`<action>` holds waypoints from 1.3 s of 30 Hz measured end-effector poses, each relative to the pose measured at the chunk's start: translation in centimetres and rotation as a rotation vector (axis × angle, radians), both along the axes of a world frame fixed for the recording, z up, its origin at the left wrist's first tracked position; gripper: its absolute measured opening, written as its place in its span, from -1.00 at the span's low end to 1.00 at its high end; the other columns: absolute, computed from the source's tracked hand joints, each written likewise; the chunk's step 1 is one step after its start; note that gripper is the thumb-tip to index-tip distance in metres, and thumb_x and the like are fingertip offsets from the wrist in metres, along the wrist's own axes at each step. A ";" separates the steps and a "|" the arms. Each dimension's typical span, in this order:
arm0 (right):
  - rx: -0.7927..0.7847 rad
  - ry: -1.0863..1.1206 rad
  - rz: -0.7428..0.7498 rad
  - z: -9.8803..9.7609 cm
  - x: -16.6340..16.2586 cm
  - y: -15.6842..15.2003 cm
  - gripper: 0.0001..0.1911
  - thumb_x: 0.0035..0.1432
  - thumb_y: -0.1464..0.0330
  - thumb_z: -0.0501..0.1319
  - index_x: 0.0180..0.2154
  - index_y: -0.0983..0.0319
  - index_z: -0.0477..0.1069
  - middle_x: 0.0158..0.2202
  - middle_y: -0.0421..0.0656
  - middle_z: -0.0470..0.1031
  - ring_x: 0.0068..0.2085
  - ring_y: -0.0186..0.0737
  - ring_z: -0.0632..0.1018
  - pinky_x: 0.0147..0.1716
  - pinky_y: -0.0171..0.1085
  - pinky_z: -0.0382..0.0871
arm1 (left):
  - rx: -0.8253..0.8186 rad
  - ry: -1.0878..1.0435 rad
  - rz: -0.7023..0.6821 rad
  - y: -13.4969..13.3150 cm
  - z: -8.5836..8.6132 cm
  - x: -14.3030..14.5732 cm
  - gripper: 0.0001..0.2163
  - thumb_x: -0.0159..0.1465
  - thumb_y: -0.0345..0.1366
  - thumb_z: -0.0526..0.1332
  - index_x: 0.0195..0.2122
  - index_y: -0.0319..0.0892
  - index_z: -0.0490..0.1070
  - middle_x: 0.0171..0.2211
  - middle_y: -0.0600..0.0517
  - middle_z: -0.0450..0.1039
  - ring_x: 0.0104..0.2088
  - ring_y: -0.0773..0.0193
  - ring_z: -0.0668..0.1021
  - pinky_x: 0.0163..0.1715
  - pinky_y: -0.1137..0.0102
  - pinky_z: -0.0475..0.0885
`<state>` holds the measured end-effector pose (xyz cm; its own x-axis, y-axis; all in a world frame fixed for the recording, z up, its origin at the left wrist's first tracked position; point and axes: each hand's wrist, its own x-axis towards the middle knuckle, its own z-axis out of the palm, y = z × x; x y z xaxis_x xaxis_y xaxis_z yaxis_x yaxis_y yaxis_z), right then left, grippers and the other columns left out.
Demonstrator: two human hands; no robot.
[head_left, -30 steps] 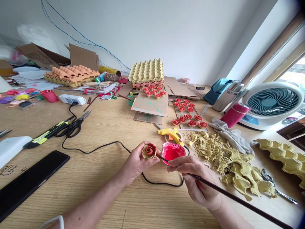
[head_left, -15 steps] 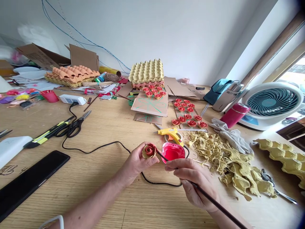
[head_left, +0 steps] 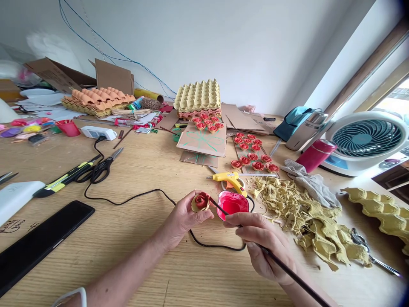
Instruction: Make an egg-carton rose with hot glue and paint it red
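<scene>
My left hand (head_left: 188, 215) pinches an egg-carton rose (head_left: 201, 201) by its side; its inner petals are red and some outer ones are still bare yellow. In my right hand (head_left: 266, 245) is a long dark paintbrush (head_left: 287, 270), gripped near its front, with its tip against the rose's right edge. Just behind the brush lies a small bowl of red paint (head_left: 232, 204). A yellow glue gun (head_left: 230, 180) rests behind the bowl. Finished-looking red roses (head_left: 257, 165) sit in rows on cardboard farther back.
Torn yellow carton scraps (head_left: 287, 200) are heaped right of the bowl. Black scissors (head_left: 100, 168), a phone (head_left: 41, 243) and a power strip (head_left: 99, 133) lie to the left. A black cord (head_left: 137, 195) crosses the table. Egg trays (head_left: 198, 96) are stacked behind, and a fan (head_left: 366, 138) stands right.
The brush tip stays at the rose's right side while my right hand shifts very slightly. The whole view has moved a little; both hands keep their holds.
</scene>
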<state>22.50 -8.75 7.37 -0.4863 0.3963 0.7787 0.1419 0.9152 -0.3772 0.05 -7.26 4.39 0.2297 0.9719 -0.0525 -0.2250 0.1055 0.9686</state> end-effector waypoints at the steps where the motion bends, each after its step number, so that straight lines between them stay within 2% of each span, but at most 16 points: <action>1: 0.001 -0.009 0.005 0.0 0.0 0.0 -0.73 0.46 0.48 -0.02 0.06 0.20 0.36 -0.10 0.05 0.64 -0.12 -0.21 0.70 -0.16 -0.27 0.63 | 0.000 -0.002 0.001 0.0 0.0 0.0 -0.51 0.07 -0.03 0.52 -0.12 -0.17 0.40 -0.12 -0.05 0.55 -0.29 0.27 0.58 -0.18 0.35 0.44; 6: -0.068 -0.033 0.049 -0.4 0.5 0.0 -0.74 0.47 0.45 -0.02 0.07 0.20 0.34 -0.08 0.04 0.63 -0.10 -0.22 0.69 -0.16 -0.27 0.63 | 0.009 0.029 0.030 0.1 -0.1 0.0 -0.53 0.09 -0.05 0.50 -0.13 -0.17 0.37 -0.13 -0.06 0.57 -0.31 0.27 0.57 -0.19 0.33 0.48; 12: -0.169 0.121 -0.028 -1.2 1.6 0.7 -0.77 0.45 0.46 0.02 -0.01 0.19 0.41 -0.04 0.04 0.62 -0.03 -0.08 0.66 -0.09 -0.08 0.62 | 0.049 0.140 0.159 0.2 -0.1 0.3 -0.57 0.08 -0.32 0.43 -0.05 -0.14 0.34 -0.18 0.03 0.51 -0.19 0.26 0.58 -0.15 0.38 0.47; 15: -0.194 0.147 -0.096 -1.6 1.8 1.2 -0.78 0.44 0.48 0.05 0.00 0.18 0.41 -0.05 0.02 0.62 0.00 -0.07 0.65 -0.04 -0.05 0.60 | 0.051 0.137 0.145 0.1 0.0 0.3 -0.55 0.14 -0.35 0.34 0.05 -0.13 0.32 -0.12 -0.01 0.47 -0.20 0.24 0.61 -0.30 0.42 0.46; 18: -0.293 0.190 -0.160 -2.0 1.8 1.5 -0.77 0.43 0.48 0.10 0.05 0.17 0.38 -0.04 0.01 0.62 -0.11 -0.13 0.70 -0.12 -0.14 0.64 | 0.069 0.125 0.102 0.2 -0.2 0.2 -0.58 0.18 -0.31 0.32 0.06 -0.12 0.31 -0.07 -0.05 0.45 -0.19 0.18 0.64 -0.38 0.43 0.44; 22: -0.407 0.204 -0.217 -2.5 1.8 1.6 -0.86 0.43 0.43 0.14 -0.01 0.15 0.36 -0.07 -0.02 0.64 -0.25 -0.17 0.73 -0.28 -0.25 0.65 | 0.146 0.192 0.146 0.7 -1.3 0.0 -0.60 0.13 -0.26 0.40 -0.06 -0.13 0.30 -0.14 -0.01 0.47 -0.20 0.18 0.61 -0.28 0.39 0.48; 27: -0.367 0.053 -0.281 -2.8 2.0 1.7 -0.86 0.41 0.42 0.17 -0.03 0.10 0.39 -0.11 -0.09 0.65 -0.27 -0.18 0.72 -0.31 -0.27 0.62 | 0.206 0.282 0.179 1.0 -2.2 -0.1 -0.57 0.08 -0.31 0.41 -0.06 -0.14 0.30 -0.14 -0.03 0.49 -0.17 0.18 0.55 -0.20 0.33 0.50; 33: -0.349 -0.015 -0.344 -2.6 2.1 2.2 -0.85 0.43 0.40 0.13 -0.03 0.08 0.38 -0.22 -0.17 0.65 -0.31 -0.20 0.69 -0.33 -0.29 0.59 | 0.225 0.308 0.191 0.7 -1.4 -0.2 -0.55 0.11 -0.32 0.37 0.03 -0.16 0.34 -0.06 -0.05 0.50 -0.04 0.15 0.57 0.05 0.26 0.46; 39: -0.381 -0.036 -0.313 -2.1 1.8 2.3 -0.87 0.45 0.41 0.10 -0.08 0.09 0.39 -0.25 -0.18 0.62 -0.33 -0.24 0.68 -0.32 -0.30 0.57 | 0.164 0.200 0.105 0.6 -1.0 -0.2 -0.56 0.18 -0.22 0.36 0.06 -0.16 0.31 -0.09 -0.03 0.47 -0.20 0.21 0.63 -0.04 0.25 0.52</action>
